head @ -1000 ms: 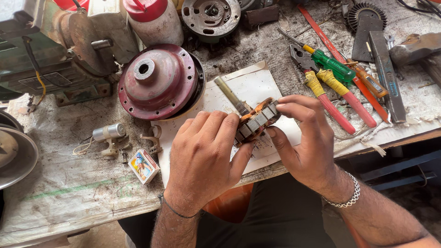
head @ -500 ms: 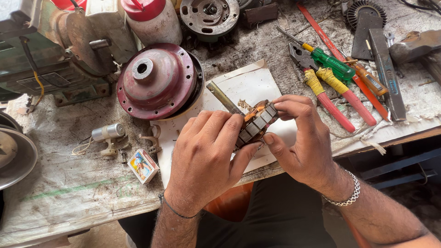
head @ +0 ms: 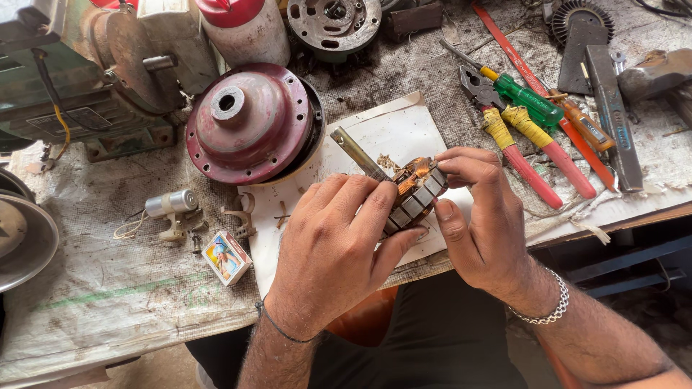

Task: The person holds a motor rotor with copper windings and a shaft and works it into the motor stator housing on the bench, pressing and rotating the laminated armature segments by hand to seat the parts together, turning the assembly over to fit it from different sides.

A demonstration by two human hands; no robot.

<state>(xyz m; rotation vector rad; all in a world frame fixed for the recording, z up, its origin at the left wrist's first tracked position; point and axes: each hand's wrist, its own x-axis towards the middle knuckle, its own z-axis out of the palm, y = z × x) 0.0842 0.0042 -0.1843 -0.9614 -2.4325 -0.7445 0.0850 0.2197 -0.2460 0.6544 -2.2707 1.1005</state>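
Far left edge: a round metal dish (head: 21, 241) is cut off by the frame; its contents cannot be made out.
Upper left: a green machine (head: 65, 86) with a yellow wire is only partly in view.
Worktop: the worktop (head: 108, 288) is covered with a stained woven sheet.
Small parts: a white capacitor (head: 171, 204) with loose leads lies near a small printed matchbox (head: 226, 257); the box is closed, so what it holds is hidden.
Centre: a dark red domed motor housing (head: 249, 122) rests open side down, its inside hidden; it overlaps a white paper sheet (head: 393, 133).
Top edge: a white bottle with a red cap (head: 245, 25) and a round grey motor plate (head: 334, 21) are both cropped.
Left hand: the left hand (head: 335, 256) has its grip closed around the armature (head: 414, 194), covering its lower half.
Armature: copper windings and grey steel segments show; its shaft (head: 358, 153) points up-left, above the paper sheet.
Right hand: the right hand (head: 486, 223) pinches the armature's upper right end; its fingertips hide that end. A chain bracelet (head: 551, 306) circles the wrist.
Right: pliers with yellow-taped red handles (head: 522, 148) lie just beside a green screwdriver (head: 522, 97).
Far right: a dark metal bar (head: 613, 115) lies lengthwise; other dark tools are cut off.
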